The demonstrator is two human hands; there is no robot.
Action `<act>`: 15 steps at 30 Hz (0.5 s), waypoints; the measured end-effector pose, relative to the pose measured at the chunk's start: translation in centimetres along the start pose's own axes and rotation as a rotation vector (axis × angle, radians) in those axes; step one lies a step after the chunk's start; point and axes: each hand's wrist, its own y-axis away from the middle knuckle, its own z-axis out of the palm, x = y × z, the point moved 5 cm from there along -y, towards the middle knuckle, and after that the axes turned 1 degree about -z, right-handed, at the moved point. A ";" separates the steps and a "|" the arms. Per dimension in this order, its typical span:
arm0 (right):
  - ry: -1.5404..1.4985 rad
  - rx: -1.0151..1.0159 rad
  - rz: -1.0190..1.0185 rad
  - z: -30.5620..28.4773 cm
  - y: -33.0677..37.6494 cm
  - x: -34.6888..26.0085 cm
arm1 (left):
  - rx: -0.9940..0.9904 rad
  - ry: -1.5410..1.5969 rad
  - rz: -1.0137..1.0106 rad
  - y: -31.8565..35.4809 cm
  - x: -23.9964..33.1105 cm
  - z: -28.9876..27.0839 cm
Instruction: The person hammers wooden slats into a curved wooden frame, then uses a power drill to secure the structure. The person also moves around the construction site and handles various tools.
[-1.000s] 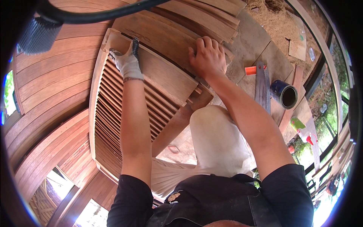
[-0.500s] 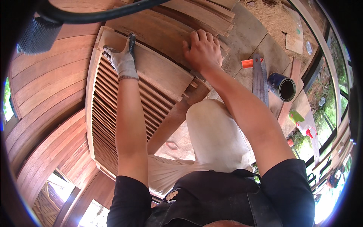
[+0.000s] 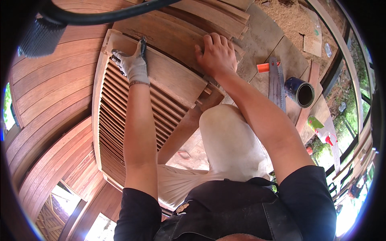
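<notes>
Viewing remotely, I log both hands at the far middle of the head view.

Left hand [image 3: 134, 69]: gloved, pale with dark fingertips, at the left end of the rail [image 3: 173, 70] of a slatted panel [image 3: 114, 134]. Thumb and fingers are spread across the rail's width, thumb toward its far edge, fingers toward its near edge; whether they squeeze the wood, I cannot tell.

Right hand [image 3: 220, 54]: bare, palm down, fingers slightly apart, thumb out to the left. I see it resting near the right end of a board [image 3: 169, 38] that lies just beyond the rail.

Panel: left of centre, partly hidden by the left forearm. Slats [image 3: 171, 108] run side by side on the near side of the rail. I note a left stile [image 3: 99, 80] and a right stile [image 3: 185, 130]; tenons [image 3: 208, 90] show at the rail's right end, close to the right stile. How deep they sit, I cannot judge.

Right side: saw [image 3: 276, 90] overlapping an orange piece [image 3: 263, 68]; dark blue can [image 3: 299, 92] just right of the saw; green and white bottle [image 3: 319, 129] nearer and farther right. Sawdust [image 3: 281, 20] lies at far right.
</notes>
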 end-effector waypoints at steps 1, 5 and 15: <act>0.001 0.003 0.001 0.1 0.0 0.1 | 0.001 -0.029 -0.010 0.3 0.6 -0.1; 0.003 0.002 -0.004 0.1 0.0 0.2 | -0.008 -0.092 -0.051 0.8 1.6 -0.4; -0.017 -0.033 0.050 -0.4 -0.2 -0.2 | 0.004 -0.203 -0.027 -0.3 0.3 0.0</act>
